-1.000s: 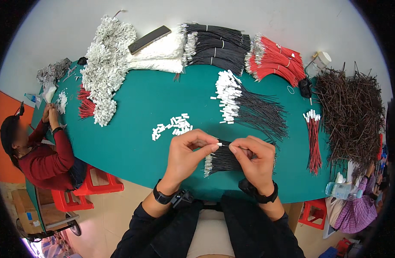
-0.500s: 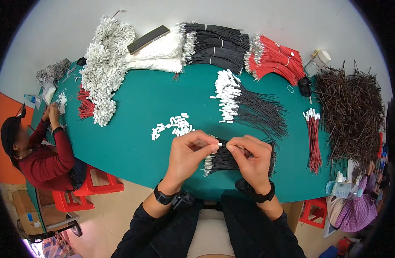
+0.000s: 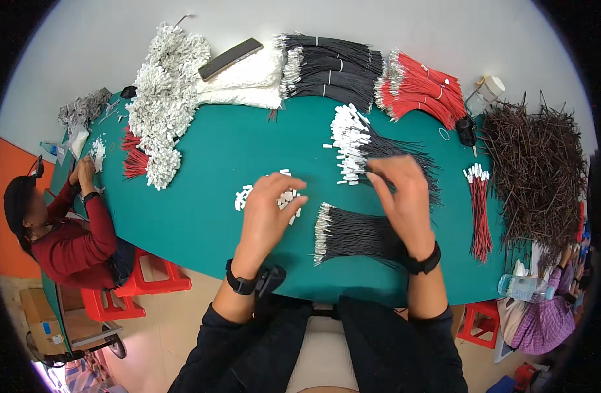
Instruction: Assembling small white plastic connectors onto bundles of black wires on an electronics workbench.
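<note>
My left hand [image 3: 269, 206] hovers over a loose scatter of small white connector housings [image 3: 240, 198], its thumb and fingers apart with nothing between them. Farther right, my right hand [image 3: 405, 203] is over a fanned heap of black wires [image 3: 399, 149] tipped with white housings [image 3: 349, 141]. Its fingertips are slightly blurred; thumb and fingers look parted, and I make out nothing held. Nearer me lies a bundle of black wires [image 3: 359, 232] with bare metal terminals [image 3: 323, 229] at the left end. My right hand and wrist cover part of its right end.
Along the back lie a white connector heap [image 3: 166, 85], white bags [image 3: 248, 82], a dark bar [image 3: 230, 59], black wire bundles [image 3: 333, 75] and red ones [image 3: 421, 92]. Brown wires [image 3: 533, 170], red wires [image 3: 480, 213] and a bottle [image 3: 524, 288] are right. A co-worker [image 3: 71, 229] sits left.
My hands have separated from their pinch over the bundle. The left moved left to the loose housings; the right moved up and right to the black wire heap. The white housing between them is gone.
</note>
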A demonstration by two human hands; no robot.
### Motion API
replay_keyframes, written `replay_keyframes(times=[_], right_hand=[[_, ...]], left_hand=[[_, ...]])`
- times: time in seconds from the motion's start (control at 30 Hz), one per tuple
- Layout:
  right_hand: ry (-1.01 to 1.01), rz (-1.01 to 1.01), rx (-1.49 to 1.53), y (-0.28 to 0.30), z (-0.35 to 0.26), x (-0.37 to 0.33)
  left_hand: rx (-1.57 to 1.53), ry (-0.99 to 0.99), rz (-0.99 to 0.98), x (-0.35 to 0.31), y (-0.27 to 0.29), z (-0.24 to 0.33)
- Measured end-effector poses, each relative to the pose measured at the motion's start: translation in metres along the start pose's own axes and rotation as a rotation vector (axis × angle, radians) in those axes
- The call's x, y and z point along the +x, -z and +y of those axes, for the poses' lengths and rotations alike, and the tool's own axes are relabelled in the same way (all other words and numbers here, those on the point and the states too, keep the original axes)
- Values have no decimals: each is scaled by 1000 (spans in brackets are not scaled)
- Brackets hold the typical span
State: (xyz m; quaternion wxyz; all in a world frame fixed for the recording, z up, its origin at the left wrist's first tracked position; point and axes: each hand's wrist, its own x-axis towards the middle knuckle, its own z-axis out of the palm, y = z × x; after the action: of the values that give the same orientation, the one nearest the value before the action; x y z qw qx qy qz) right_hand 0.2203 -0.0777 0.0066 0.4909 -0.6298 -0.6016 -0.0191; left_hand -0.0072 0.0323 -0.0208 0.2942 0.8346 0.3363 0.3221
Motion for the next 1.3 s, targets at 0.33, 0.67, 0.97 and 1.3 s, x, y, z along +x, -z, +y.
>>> replay_keyframes(times=[0.33, 0.67, 0.97, 1.3], right_hand=[[-94, -615, -58, -6, -7, -51], [-96, -463, 37, -9, -7, -53], [-476, -228, 421, 14, -49, -37], [-335, -108, 300, 13, -58, -34]], left_hand=[[306, -87, -306, -12, -14, -25], [-1345, 456, -397, -14, -10, -7], [-1862, 553, -618, -20, -26, 0], [-1758, 630, -595, -23, -26, 8]])
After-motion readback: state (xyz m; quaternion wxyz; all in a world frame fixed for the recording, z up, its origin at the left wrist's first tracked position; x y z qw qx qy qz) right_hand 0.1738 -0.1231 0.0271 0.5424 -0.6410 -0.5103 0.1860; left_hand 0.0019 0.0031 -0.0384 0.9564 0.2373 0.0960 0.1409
